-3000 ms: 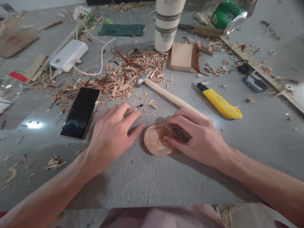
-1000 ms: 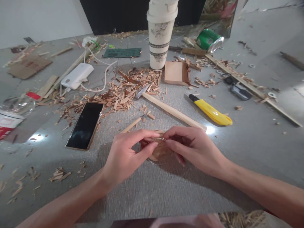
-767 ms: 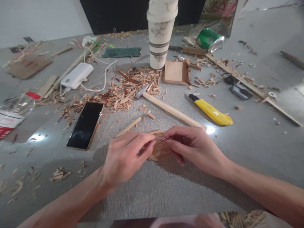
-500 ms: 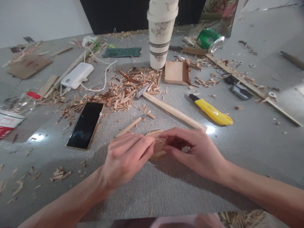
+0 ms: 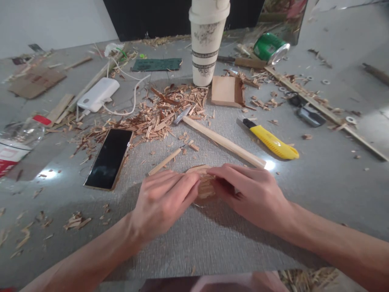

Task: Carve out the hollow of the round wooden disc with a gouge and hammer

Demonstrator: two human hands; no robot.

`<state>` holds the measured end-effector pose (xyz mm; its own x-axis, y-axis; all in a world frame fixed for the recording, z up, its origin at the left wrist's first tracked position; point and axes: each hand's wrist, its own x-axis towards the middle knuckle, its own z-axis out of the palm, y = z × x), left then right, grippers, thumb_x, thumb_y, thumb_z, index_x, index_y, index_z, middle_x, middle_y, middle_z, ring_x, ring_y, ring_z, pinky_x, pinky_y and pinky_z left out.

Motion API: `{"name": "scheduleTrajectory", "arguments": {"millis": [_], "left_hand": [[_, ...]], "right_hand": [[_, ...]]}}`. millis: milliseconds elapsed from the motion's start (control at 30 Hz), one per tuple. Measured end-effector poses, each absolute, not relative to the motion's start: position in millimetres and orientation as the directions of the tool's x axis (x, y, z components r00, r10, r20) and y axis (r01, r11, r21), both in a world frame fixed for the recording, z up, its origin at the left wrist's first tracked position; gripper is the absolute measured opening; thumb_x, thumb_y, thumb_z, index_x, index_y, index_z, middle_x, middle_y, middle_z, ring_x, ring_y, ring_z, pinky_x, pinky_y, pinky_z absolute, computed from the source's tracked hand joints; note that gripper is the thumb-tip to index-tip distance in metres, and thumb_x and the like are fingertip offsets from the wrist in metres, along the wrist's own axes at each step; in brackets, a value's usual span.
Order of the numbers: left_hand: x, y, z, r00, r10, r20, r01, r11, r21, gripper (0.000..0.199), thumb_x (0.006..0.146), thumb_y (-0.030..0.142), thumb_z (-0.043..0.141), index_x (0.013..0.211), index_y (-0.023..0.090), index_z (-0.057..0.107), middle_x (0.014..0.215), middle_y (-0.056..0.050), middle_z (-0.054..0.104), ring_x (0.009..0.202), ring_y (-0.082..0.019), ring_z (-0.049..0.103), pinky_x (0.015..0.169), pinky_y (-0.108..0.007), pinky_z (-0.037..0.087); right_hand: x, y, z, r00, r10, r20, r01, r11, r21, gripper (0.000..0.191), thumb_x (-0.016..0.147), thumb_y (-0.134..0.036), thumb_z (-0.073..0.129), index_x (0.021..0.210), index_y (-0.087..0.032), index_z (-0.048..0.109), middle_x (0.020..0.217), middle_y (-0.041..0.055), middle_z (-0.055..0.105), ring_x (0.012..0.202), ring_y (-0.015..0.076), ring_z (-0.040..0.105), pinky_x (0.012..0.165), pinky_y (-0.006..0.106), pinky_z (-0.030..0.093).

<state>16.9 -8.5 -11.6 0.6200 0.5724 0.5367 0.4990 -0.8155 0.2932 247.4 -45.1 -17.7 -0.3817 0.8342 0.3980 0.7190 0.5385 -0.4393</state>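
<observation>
The left hand [image 5: 167, 198] and right hand [image 5: 251, 192] curl their fingers inward over a rounded wooden piece [image 5: 206, 189] — whether they pinch anything cannot be told. It lies on the grey table [image 5: 170, 255], its long axis masked by the hands. Print on the bottle [image 5: 13, 152] and cup [image 5: 207, 44] is unreadable.

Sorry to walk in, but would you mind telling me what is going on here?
A person has the left hand and right hand close together over a small round wooden piece, one at each side; what, if anything, they pinch is hidden. A small wooden-handled tool lies just beyond the left hand. Nearby lie a hammer, its head by the wood chips, a yellow cutter to the right and a phone to the left.
</observation>
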Motion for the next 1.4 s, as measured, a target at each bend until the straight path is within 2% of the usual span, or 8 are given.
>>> {"name": "scheduleTrajectory", "arguments": {"millis": [133, 333, 567, 733, 933, 1033, 1233, 1400], "left_hand": [[17.3, -8.5, -10.9, 0.656, 0.521, 0.547, 0.45, -0.851, 0.27, 0.009, 0.101, 0.006, 0.066, 0.102, 0.013, 0.072, 0.075, 0.001, 0.074, 0.059, -0.014, 0.066, 0.062, -0.033, 0.05], [15.6, -7.8, -10.2, 0.677, 0.483, 0.556, 0.423, -0.873, 0.243, 0.008, 0.1, 0.004, 0.067, 0.103, 0.011, 0.07, 0.083, -0.003, 0.08, 0.07, -0.018, 0.076, 0.07, -0.034, 0.057], [13.1, -8.1, -10.9, 0.688, 0.523, 0.503, 0.422, -0.852, 0.309, 0.011, 0.103, 0.006, 0.061, 0.099, 0.013, 0.069, 0.077, 0.0, 0.075, 0.063, -0.016, 0.07, 0.063, -0.034, 0.051], [12.7, -9.4, -12.4, 0.67, 0.565, 0.481, 0.428, -0.824, 0.372, 0.012, 0.105, 0.006, 0.059, 0.102, 0.014, 0.067, 0.085, 0.001, 0.076, 0.071, -0.015, 0.072, 0.069, -0.031, 0.052], [11.4, -4.7, -10.1, 0.643, 0.665, 0.378, 0.399, -0.713, 0.576, 0.01, 0.107, 0.013, 0.06, 0.102, 0.017, 0.068, 0.085, 0.004, 0.075, 0.071, -0.009, 0.07, 0.068, -0.021, 0.051], [12.1, -3.6, -10.2, 0.638, 0.687, 0.348, 0.384, -0.676, 0.629, 0.008, 0.106, 0.012, 0.063, 0.103, 0.018, 0.067, 0.083, 0.006, 0.075, 0.069, -0.008, 0.069, 0.068, -0.019, 0.051], [17.5, -0.7, -14.4, 0.676, 0.629, 0.384, 0.453, -0.765, 0.458, 0.015, 0.108, 0.011, 0.055, 0.101, 0.014, 0.068, 0.089, -0.001, 0.071, 0.081, -0.016, 0.068, 0.076, -0.029, 0.053], [21.7, 6.9, -20.3, 0.62, 0.685, 0.382, 0.514, -0.723, 0.463, 0.016, 0.108, 0.013, 0.055, 0.1, 0.015, 0.069, 0.092, -0.003, 0.068, 0.086, -0.018, 0.066, 0.078, -0.033, 0.053]], "right_hand": [[249.4, -45.8, -16.9, -0.483, 0.774, 0.409, 0.731, 0.614, -0.298, 0.019, 0.104, -0.011, 0.052, 0.103, -0.015, 0.071, 0.077, 0.0001, 0.067, 0.061, 0.0138, 0.056, 0.052, 0.032, 0.039], [251.9, -44.9, -15.4, -0.534, 0.74, 0.41, 0.704, 0.657, -0.27, 0.018, 0.105, -0.012, 0.054, 0.099, -0.014, 0.071, 0.078, 0.0009, 0.063, 0.065, 0.0148, 0.053, 0.055, 0.033, 0.038], [251.3, -44.8, -18.3, -0.484, 0.773, 0.411, 0.666, 0.63, -0.4, 0.018, 0.102, -0.008, 0.053, 0.098, -0.016, 0.068, 0.081, 0.0011, 0.065, 0.067, 0.0127, 0.054, 0.06, 0.028, 0.04], [251.9, -43.7, -18.9, -0.46, 0.804, 0.377, 0.618, 0.595, -0.514, 0.016, 0.101, -0.007, 0.054, 0.096, -0.018, 0.064, 0.079, -0.0005, 0.06, 0.066, 0.0111, 0.051, 0.06, 0.025, 0.04], [256.7, -39.6, -16.3, -0.5, 0.799, 0.333, 0.524, 0.586, -0.619, 0.013, 0.102, -0.008, 0.054, 0.098, -0.019, 0.06, 0.081, -0.0026, 0.057, 0.066, 0.009, 0.047, 0.06, 0.022, 0.039], [257.1, -37.9, -14.2, -0.489, 0.813, 0.316, 0.501, 0.559, -0.661, 0.013, 0.101, -0.008, 0.055, 0.097, -0.02, 0.059, 0.08, -0.0038, 0.057, 0.065, 0.0081, 0.046, 0.059, 0.022, 0.037], [252.2, -31.9, -11.6, -0.439, 0.852, 0.285, 0.531, 0.501, -0.683, 0.017, 0.094, -0.002, 0.056, 0.091, -0.018, 0.06, 0.076, -0.0045, 0.059, 0.063, 0.0074, 0.048, 0.059, 0.021, 0.037], [249.8, -27.3, -15.0, -0.378, 0.877, 0.298, 0.635, 0.479, -0.606, 0.019, 0.091, 0.001, 0.058, 0.089, -0.017, 0.062, 0.075, -0.004, 0.059, 0.063, 0.0077, 0.049, 0.058, 0.023, 0.035]]}}
